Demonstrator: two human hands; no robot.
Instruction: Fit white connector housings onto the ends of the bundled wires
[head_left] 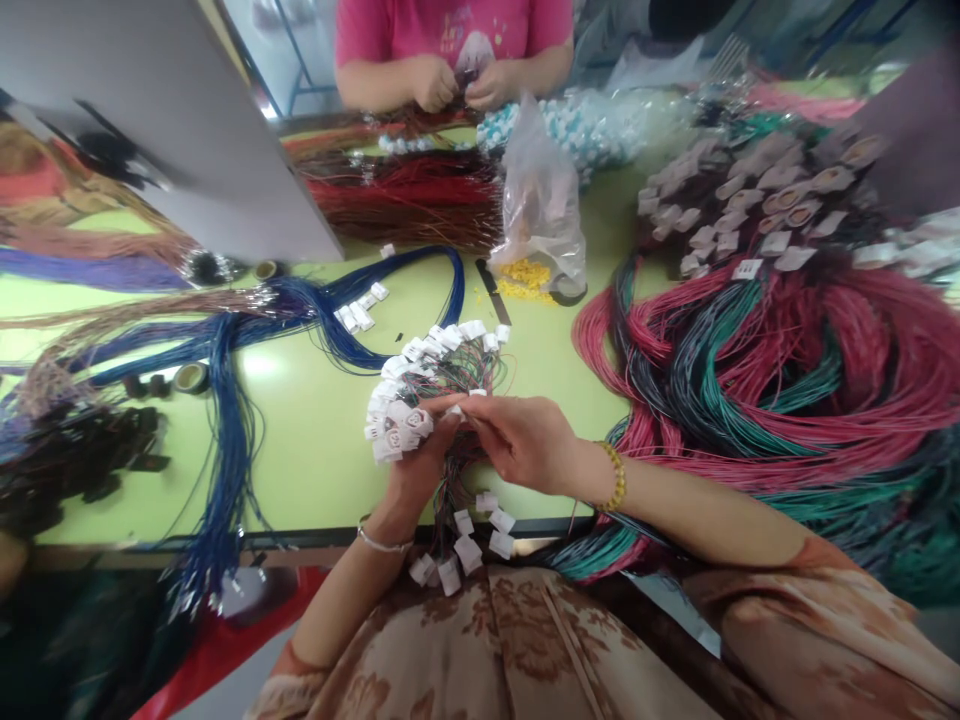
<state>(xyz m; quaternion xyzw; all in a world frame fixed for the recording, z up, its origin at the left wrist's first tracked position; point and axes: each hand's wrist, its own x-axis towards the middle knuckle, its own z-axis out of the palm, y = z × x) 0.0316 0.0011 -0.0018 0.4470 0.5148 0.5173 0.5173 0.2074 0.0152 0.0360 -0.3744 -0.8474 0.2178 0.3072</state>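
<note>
My left hand [424, 470] is closed round a bundle of thin multicoloured wires [454, 375], close to the table's front edge. White connectors [405, 385] fan out at the bundle's upper end, and more white connectors [469, 553] hang below over the edge. My right hand [532, 442] reaches in from the right, its thumb and fingers pinched at a small white connector [454, 411] where both hands' fingertips meet. Part of the bundle is hidden behind the fingers.
Blue wires [232, 430] lie to the left, near dark parts [82, 460] and a tape roll [191, 377]. Pink, black and green wires [720, 370] pile up at right. A plastic bag [540, 200] stands behind yellow pieces [525, 275]. A co-worker's hands [461, 83] work opposite, past a grey panel [172, 110].
</note>
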